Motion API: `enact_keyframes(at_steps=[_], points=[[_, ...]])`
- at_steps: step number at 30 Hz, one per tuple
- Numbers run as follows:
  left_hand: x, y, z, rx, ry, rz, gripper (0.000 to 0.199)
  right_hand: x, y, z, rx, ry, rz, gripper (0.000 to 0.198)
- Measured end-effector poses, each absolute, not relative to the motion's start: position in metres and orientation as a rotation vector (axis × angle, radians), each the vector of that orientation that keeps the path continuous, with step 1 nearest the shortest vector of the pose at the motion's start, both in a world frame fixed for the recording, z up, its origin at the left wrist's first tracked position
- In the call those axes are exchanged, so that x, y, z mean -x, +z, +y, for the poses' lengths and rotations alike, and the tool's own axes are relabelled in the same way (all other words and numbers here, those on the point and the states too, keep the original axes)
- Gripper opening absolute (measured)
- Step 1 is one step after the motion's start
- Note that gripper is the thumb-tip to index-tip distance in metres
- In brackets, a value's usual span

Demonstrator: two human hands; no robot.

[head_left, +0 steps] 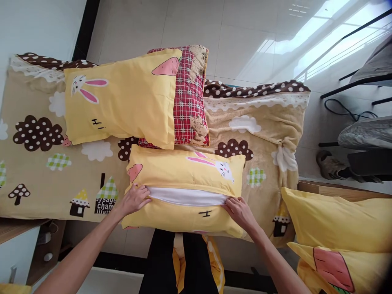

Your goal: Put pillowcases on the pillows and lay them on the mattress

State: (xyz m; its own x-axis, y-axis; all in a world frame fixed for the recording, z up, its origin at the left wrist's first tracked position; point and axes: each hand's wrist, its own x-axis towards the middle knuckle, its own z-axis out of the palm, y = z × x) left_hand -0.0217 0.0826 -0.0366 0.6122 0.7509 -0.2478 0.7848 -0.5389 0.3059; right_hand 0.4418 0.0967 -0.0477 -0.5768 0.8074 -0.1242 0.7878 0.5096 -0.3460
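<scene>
In front of me lies a pillow in a yellow pillowcase (183, 218) printed with a white rabbit and carrots. Its opening runs across the middle, and a strip of white pillow (186, 197) shows through the gap. My left hand (134, 199) pinches the fabric at the left end of this opening. At the right end, my right hand (239, 210) grips the edge with bent fingers. Beyond it rests a second yellow pillow (128, 102) with a rabbit and a carrot, on top of a red plaid cushion (188, 106).
A tan patterned blanket (33, 171) covers the bed under the pillows. More yellow pillows (333, 224) are piled at the right. A black-framed rack (343, 87), bags and a shoe (330, 165) stand on the tiled floor (190, 24). A white cabinet (21, 253) is at lower left.
</scene>
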Motion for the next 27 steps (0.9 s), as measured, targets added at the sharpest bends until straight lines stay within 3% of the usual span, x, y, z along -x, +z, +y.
enact_keyframes(at_steps=[4,7,10,14,22,27], points=[[0.030,0.005,0.083,-2.544,0.028,1.295,0.036,-0.442,-0.015,0.096,1.427,0.478,-2.544,0.036],[0.014,0.033,0.080,-2.467,0.081,1.625,0.034,-0.428,0.001,0.093,1.518,0.343,-2.418,0.034],[-0.005,0.037,0.081,-2.397,0.072,1.832,0.037,-0.411,-0.001,0.093,1.594,0.262,-2.371,0.040],[-0.006,0.033,0.086,-2.510,0.083,1.751,0.037,-0.411,-0.005,0.093,1.618,0.182,-2.356,0.040],[0.009,0.035,0.088,-2.404,0.012,1.759,0.037,-0.424,0.004,0.091,1.705,0.314,-2.347,0.036],[0.012,-0.016,0.084,-2.018,0.135,1.803,0.025,-0.431,-0.026,0.103,1.749,0.630,-2.184,0.030]])
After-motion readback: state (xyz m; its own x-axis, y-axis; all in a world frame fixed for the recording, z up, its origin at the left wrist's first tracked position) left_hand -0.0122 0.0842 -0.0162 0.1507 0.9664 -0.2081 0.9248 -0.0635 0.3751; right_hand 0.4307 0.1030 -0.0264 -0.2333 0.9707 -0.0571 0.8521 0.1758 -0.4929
